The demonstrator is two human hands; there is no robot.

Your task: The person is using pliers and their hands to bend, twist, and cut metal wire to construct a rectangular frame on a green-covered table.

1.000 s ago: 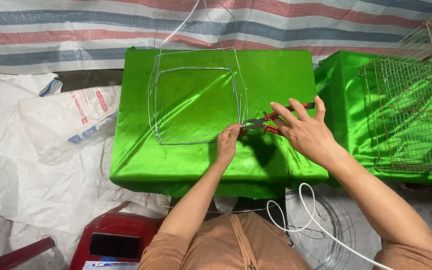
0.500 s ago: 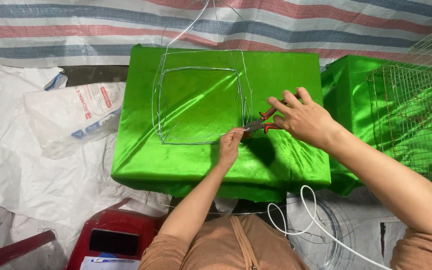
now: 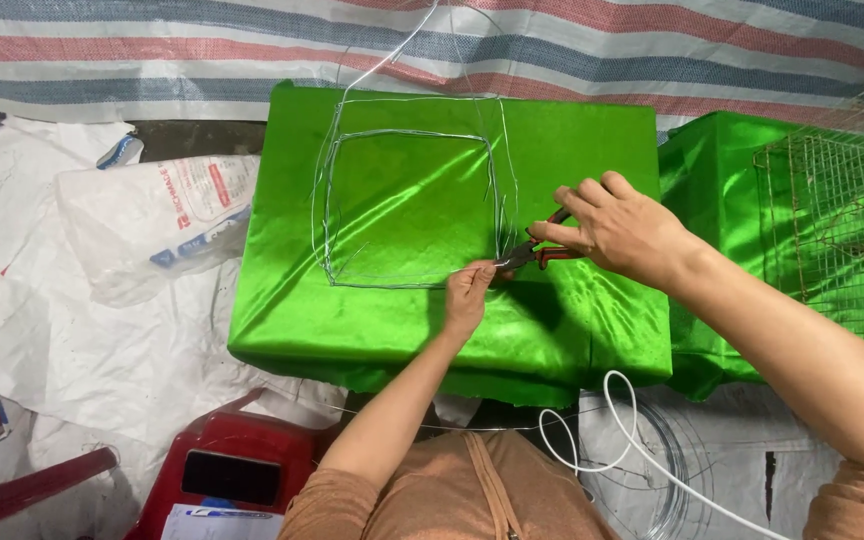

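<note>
A square frame of thin metal wire (image 3: 407,205) lies flat on a table draped in shiny green cloth (image 3: 292,320). My left hand (image 3: 469,293) pinches the wire at the frame's near right corner. My right hand (image 3: 614,228) grips red-handled pliers (image 3: 530,251), whose jaws meet the wire right beside my left fingertips. A loose strand of wire rises from the frame toward the top of the view.
A wire mesh cage (image 3: 837,235) stands on a second green-covered surface at the right. White sacks (image 3: 157,220) cover the floor at left. A red plastic stool (image 3: 227,465) with a phone sits near my knees. A white cable (image 3: 602,445) loops below the table; a striped tarp lies behind.
My right hand with the pliers has drawn closer to my left hand at the wire corner. The view has shifted slightly; the wire frame has stayed put.
</note>
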